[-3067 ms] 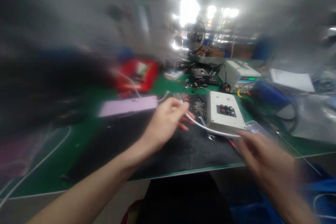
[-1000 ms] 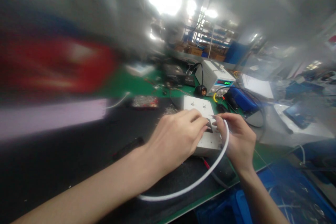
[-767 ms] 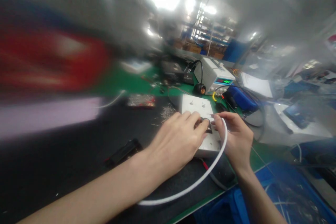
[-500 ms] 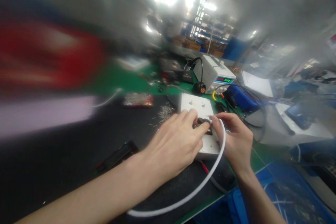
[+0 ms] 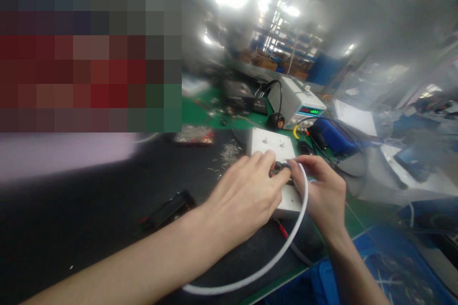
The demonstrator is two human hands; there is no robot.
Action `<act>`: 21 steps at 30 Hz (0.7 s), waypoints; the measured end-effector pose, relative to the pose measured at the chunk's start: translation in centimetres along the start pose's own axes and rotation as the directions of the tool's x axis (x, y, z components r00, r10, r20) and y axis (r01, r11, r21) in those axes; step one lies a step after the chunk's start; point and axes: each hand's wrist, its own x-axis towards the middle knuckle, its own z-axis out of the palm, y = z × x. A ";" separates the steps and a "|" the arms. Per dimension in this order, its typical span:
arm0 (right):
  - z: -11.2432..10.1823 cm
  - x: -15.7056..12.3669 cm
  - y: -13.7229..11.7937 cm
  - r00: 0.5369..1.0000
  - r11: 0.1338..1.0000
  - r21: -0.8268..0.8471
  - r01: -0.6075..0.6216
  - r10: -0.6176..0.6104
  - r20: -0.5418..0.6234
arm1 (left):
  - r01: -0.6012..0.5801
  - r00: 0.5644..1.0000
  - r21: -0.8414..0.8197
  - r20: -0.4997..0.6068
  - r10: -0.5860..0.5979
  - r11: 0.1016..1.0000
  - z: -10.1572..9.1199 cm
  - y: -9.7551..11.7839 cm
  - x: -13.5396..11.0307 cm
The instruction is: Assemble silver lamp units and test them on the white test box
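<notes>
A white metal box [image 5: 263, 147] with small posts on top lies on the black mat. My left hand [image 5: 252, 183] is over it, fingers curled and closed on a small dark part [image 5: 281, 167] at the box, mostly hidden by the fingers. From the right, my right hand [image 5: 324, 190] pinches the end of a thick white cable [image 5: 302, 200] beside that part. The cable loops down and back under my left forearm. Whether its thin wire ends touch the dark part I cannot make out.
Small metal pins [image 5: 230, 153] lie piled left of the box, near a clear bag [image 5: 193, 135]. A black tool [image 5: 170, 210] rests on the mat. Behind stand a power supply [image 5: 295, 100] and a blue case [image 5: 334, 136]. A blue bin [image 5: 404, 267] is at lower right.
The view has shifted slightly, so the bench things appear a little further right. Both hands keep the same hold at the box.
</notes>
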 end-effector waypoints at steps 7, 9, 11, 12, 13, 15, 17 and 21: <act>0.2 -0.1 0.6 0.996 0.991 0.104 -0.082 0.078 0.042 | 0.015 0.999 0.022 -0.030 -0.014 1.000 0.1 0.2 -0.4; 0.2 0.0 0.9 0.991 0.980 0.155 -0.124 0.116 0.060 | 0.015 0.999 0.026 -0.037 -0.014 1.000 0.2 0.2 -0.6; 0.3 0.2 1.2 0.988 0.970 0.194 -0.147 0.135 0.077 | 0.026 0.999 0.010 -0.031 -0.025 1.000 0.2 0.2 -0.6; 0.3 0.3 1.3 0.987 0.966 0.209 -0.151 0.137 0.081 | 0.035 0.999 -0.001 -0.029 -0.035 0.999 0.2 0.2 -0.6; 0.3 0.3 1.4 0.987 0.964 0.218 -0.153 0.138 0.082 | 0.043 0.999 -0.013 -0.025 -0.043 0.999 0.2 0.3 -0.6; 0.3 0.5 1.5 0.988 0.964 0.221 -0.149 0.134 0.080 | 0.057 0.998 -0.031 -0.018 -0.058 0.998 0.2 0.3 -0.5; 0.3 0.5 1.6 0.988 0.964 0.221 -0.145 0.130 0.082 | 0.066 0.998 -0.043 -0.015 -0.066 0.997 0.2 0.3 -0.5; 0.3 0.5 1.6 0.986 0.962 0.229 -0.150 0.128 0.108 | 0.071 0.997 -0.063 -0.026 -0.073 0.995 0.3 0.2 -0.6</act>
